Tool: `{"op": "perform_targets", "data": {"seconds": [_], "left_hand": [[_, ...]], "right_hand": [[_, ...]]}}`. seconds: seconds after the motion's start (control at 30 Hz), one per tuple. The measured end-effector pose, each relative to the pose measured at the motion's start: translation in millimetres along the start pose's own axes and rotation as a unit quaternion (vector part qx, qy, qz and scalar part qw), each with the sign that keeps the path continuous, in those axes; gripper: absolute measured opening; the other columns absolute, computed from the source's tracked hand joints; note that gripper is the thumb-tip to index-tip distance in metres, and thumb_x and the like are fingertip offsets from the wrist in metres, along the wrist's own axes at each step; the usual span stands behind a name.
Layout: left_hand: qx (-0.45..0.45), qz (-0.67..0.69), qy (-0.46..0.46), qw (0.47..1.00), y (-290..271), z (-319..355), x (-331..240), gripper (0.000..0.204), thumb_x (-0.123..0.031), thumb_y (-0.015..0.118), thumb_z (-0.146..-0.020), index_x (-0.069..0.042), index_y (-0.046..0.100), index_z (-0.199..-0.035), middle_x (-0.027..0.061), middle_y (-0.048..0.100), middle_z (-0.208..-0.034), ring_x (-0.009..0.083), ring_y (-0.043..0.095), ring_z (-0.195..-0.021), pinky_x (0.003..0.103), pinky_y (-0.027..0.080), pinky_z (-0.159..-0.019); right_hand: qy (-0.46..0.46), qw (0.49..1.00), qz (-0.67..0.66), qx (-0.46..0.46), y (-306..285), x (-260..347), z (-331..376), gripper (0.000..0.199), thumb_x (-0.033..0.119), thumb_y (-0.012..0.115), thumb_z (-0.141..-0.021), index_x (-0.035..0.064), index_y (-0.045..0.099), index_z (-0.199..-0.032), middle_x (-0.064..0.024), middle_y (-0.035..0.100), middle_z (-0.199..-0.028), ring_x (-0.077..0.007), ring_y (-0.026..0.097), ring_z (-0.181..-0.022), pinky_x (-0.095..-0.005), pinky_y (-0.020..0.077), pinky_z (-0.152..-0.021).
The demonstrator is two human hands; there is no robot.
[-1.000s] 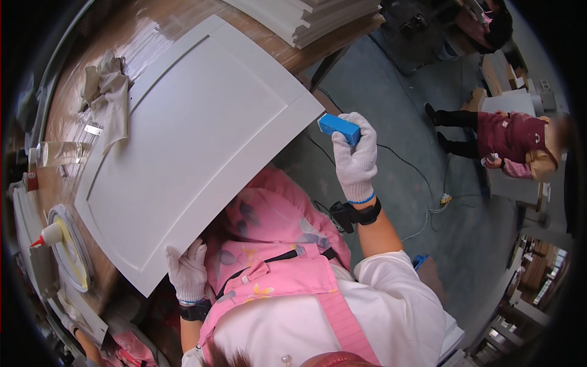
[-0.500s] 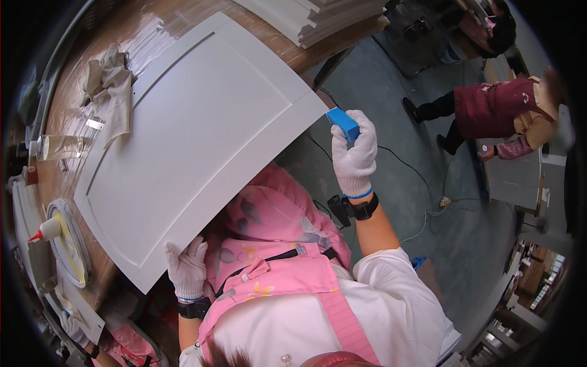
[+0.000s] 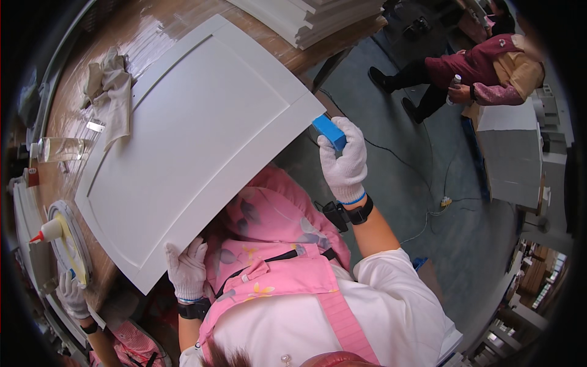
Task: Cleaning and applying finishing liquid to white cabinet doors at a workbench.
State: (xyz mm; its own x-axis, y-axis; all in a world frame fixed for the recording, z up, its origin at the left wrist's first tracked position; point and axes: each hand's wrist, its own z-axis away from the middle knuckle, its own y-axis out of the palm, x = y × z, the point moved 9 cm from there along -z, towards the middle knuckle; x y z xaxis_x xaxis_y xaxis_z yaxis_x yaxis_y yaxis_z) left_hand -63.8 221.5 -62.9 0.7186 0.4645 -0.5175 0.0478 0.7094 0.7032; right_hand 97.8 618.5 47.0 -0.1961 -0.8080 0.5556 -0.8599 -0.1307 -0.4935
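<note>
Panel edge sanding: block brought in to the corner

The blue sanding block point(image 3: 329, 132), gripped in the right hand point(image 3: 346, 164), has been moved against the white door panel point(image 3: 195, 134) on the desk point(image 3: 131, 27); the panel's near edge is clasped by the left hand point(image 3: 187, 269).

Matt white panel point(image 3: 195, 140); glossy wooden bench point(image 3: 153, 30); knitted cloth gloves point(image 3: 345, 162).

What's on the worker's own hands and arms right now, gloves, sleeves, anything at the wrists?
Both hands wear white knit gloves with blue cuff trim: left hand, right hand. Each wrist carries a black band. The forearms are bare below short white sleeves.
</note>
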Motion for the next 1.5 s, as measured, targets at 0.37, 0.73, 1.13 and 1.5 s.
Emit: {"op": "perform_targets", "data": {"seconds": [0.37, 0.73, 1.13, 1.5], "left_hand": [[-0.023, -0.004, 0.001, 1.0, 0, 2, -1, 0.045, -0.038, 0.048, -0.102, -0.005, 0.051, -0.133, 0.0189, 0.062, -0.126, 0.0356, 0.062, -0.112, 0.048, 0.057, -0.089], [-0.031, 0.002, 0.003, 1.0, -2, -1, 2, 0.048, -0.038, 0.049, -0.101, -0.003, 0.047, -0.133, 0.0212, 0.062, -0.124, 0.0382, 0.064, -0.109, 0.049, 0.059, -0.086], [-0.047, -0.008, 0.002, 0.999, -5, 0, 0, 0.05, -0.041, 0.049, -0.101, -0.003, 0.048, -0.133, 0.022, 0.062, -0.123, 0.0371, 0.064, -0.108, 0.048, 0.058, -0.085], [-0.035, -0.004, -0.004, 0.999, -4, 1, 1, 0.05, -0.041, 0.047, -0.102, -0.003, 0.048, -0.133, 0.0219, 0.062, -0.124, 0.0373, 0.064, -0.109, 0.049, 0.057, -0.088]], "right_hand": [[0.014, 0.999, 0.027, -0.017, -4, -8, -9, 0.044, 0.009, 0.074, -0.082, 0.0007, 0.051, -0.119, -0.0165, 0.062, -0.11, -0.0353, 0.062, -0.097, -0.0419, 0.0508, -0.086], [0.027, 0.998, 0.046, -0.022, -8, -18, -13, 0.04, 0.01, 0.073, -0.084, 0.0013, 0.052, -0.116, -0.0161, 0.062, -0.111, -0.0339, 0.062, -0.098, -0.0407, 0.0507, -0.087], [0.005, 0.998, 0.05, -0.042, -11, -23, -16, 0.04, 0.013, 0.073, -0.085, 0.0, 0.051, -0.116, -0.0164, 0.062, -0.109, -0.0332, 0.063, -0.098, -0.0408, 0.0504, -0.088], [0.041, 0.996, 0.054, -0.058, -14, -29, -17, 0.041, 0.01, 0.072, -0.084, 0.001, 0.052, -0.118, -0.0164, 0.062, -0.109, -0.0344, 0.062, -0.099, -0.0408, 0.0504, -0.088]]}}
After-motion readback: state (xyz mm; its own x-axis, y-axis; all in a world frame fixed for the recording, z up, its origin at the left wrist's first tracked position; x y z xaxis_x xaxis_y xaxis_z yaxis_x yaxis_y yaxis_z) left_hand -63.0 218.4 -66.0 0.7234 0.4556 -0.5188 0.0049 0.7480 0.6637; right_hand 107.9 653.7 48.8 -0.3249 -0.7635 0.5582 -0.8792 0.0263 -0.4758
